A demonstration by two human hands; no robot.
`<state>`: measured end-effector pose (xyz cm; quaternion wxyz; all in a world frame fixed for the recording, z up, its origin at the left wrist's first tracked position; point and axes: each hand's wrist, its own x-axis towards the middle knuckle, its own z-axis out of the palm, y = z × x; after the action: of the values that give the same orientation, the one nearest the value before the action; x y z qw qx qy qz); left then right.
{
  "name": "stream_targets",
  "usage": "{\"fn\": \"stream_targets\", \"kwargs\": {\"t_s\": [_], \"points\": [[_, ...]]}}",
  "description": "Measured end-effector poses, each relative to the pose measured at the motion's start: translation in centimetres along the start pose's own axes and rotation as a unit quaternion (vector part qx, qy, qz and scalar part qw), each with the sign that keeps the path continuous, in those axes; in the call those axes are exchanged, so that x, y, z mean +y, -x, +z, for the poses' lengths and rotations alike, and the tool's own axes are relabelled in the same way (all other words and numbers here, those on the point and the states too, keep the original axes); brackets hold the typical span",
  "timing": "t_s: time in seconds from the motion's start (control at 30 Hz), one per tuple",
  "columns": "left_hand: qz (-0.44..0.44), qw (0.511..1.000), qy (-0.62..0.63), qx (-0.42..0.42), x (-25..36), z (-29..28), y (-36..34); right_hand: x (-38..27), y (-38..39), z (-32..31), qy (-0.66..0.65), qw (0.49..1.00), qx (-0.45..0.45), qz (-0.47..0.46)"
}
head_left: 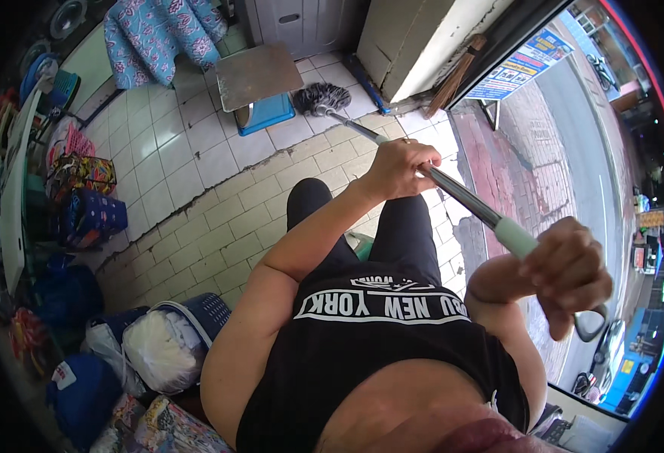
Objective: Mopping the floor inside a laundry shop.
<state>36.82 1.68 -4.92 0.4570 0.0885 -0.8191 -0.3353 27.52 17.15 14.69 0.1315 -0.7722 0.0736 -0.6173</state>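
A mop slants across the view, its metal pole [460, 192] running from the upper middle down to the right. The grey shaggy mop head [323, 98] rests on the white floor tiles, beside a low stand with a brown board top [258, 77] and a blue base [268, 115]. My left hand [404, 167] is wrapped round the middle of the pole. Higher up the handle, my right hand [571, 270] is closed round the pale green grip [515, 238]. A hanging loop [590, 325] sticks out past that hand.
A blue floral cloth [162, 41] hangs at the upper left. Bags [94, 215] and a laundry basket [205, 313] line the left side. A straw broom [457, 75] leans on the pillar [415, 53]. At the right, a sign [517, 64] stands outside by the street.
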Motion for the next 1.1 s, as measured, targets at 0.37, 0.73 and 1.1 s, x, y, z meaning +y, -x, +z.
{"fn": "stream_targets", "kwargs": {"t_s": [0.37, 0.73, 1.1], "points": [[-0.049, 0.998, -0.01, 0.03, -12.9, 0.0, 1.3, 6.8, 7.0, 5.4, 0.221, 0.964, 0.041, 0.145], [-0.027, 0.998, -0.034, 0.05, -5.4, 0.6, 1.7, 1.0, 4.0, 4.0, 0.163, 0.97, 0.072, 0.166], [0.004, 0.998, -0.031, 0.058, -9.1, 2.3, -0.4, 4.2, 5.0, 5.2, 0.266, 0.932, 0.155, 0.189]]}}
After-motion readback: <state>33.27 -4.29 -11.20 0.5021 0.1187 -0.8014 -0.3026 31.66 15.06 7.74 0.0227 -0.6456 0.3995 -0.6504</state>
